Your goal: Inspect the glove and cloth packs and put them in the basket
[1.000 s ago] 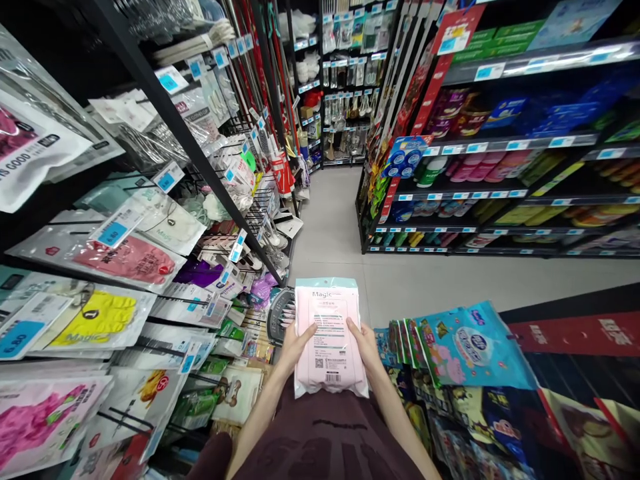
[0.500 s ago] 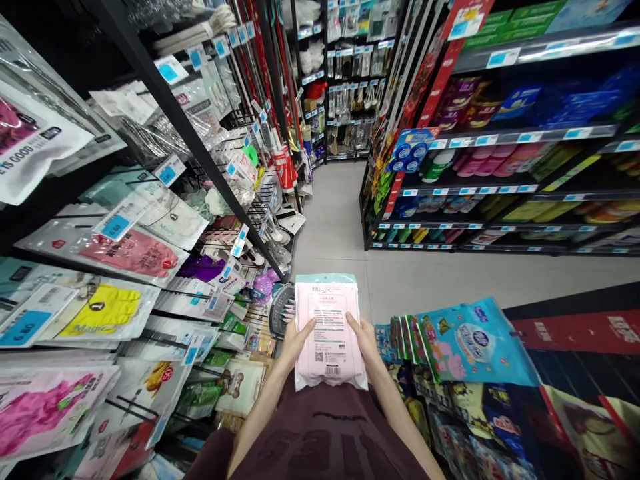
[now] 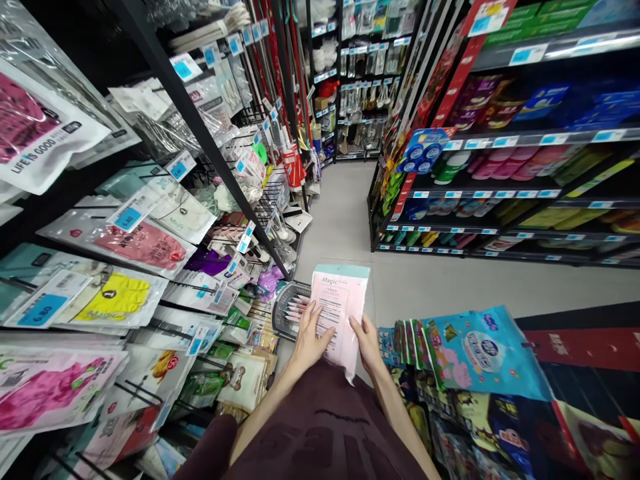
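Observation:
I hold a flat pink packet (image 3: 345, 303) with a teal top strip and printed label in front of my waist. My left hand (image 3: 311, 331) lies over its left face with fingers spread and pressed against it. My right hand (image 3: 367, 340) grips its lower right edge, fingers curled round it. The packet is tilted, its left side turned towards me. A dark wire basket (image 3: 289, 308) sits just left of the packet, partly hidden by my left hand.
The left rack (image 3: 200, 133) hangs packets of rubber gloves, one yellow (image 3: 113, 297), one pink (image 3: 145, 243), with blue price tags. Blue packets (image 3: 480, 350) stand on a low display at right. Stocked shelves (image 3: 510, 140) face a grey floor aisle (image 3: 345, 213).
The packet has turned from flat-on to tilted and shifted slightly right. My left hand moved from its edge onto its face. The view shifted forward along the aisle.

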The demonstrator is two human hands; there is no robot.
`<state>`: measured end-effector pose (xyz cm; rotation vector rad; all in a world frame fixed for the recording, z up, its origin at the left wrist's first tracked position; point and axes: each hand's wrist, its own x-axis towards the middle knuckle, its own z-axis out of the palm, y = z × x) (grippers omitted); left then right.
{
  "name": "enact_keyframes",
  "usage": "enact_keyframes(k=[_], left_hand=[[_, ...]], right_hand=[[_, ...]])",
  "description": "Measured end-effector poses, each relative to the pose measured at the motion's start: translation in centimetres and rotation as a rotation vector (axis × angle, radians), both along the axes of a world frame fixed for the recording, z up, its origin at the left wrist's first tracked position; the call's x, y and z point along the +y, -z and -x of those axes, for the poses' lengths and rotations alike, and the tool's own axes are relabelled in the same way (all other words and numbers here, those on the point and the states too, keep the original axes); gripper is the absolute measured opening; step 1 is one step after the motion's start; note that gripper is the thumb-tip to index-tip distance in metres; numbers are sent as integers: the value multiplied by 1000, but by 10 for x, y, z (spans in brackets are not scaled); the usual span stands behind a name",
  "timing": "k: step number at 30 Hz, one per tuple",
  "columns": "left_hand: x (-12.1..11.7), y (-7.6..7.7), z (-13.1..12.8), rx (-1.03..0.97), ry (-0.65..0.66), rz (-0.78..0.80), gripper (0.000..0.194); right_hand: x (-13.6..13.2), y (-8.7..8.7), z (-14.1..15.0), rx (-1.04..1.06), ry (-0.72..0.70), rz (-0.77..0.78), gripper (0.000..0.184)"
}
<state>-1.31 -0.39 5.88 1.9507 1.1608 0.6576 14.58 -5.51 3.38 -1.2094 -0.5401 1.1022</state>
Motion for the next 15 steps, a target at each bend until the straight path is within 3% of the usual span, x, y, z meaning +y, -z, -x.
enact_keyframes(k=[5,10,12,15], left_hand=[[4,-18,-5,-312,70,279,64],[21,-16,7,-529,-144,400,50],[22,-10,15,-554,-214,448,46],[15,-3,22,-615,-200,543,47]], right_hand=[[-1,-11,7,-173,-269,-64,39],[0,-18,14,-456,-331,-130,30],[1,-13,13,-478,-248,-120,30],[3,-2,3,-451,82,34,40]])
